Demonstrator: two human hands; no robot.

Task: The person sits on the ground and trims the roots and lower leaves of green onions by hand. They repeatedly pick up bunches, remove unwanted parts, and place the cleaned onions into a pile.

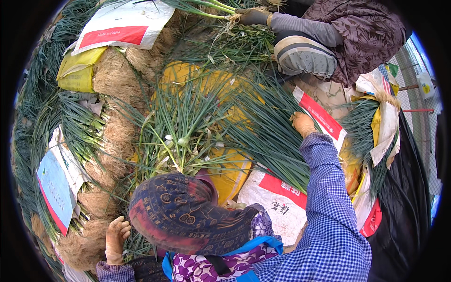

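Note:
My right hand [303,124], in a stained tan glove, rests at the right edge of a spread bundle of green onions [271,130]. Its fingers are curled onto the long leaves, and their grip is hidden. This bundle lies partly over a white and red woven sack [276,208]. At lower left my left hand [117,234] is raised with its fingers apart and holds nothing. It is close to the tan root ends [82,243] of stacked onion bundles. Loose onions and trimmings [183,137] lie in front of my cloth-covered knee [190,215].
Rooted onion bundles [114,137] line the left side, partly covered by printed sacks [58,188]. Across from me a co-worker's gloved hand [253,16] holds onions [211,10]. A wrapped bundle [363,120] stands at right beside black plastic sheeting [401,197]. Yellow sacking [225,176] covers the ground.

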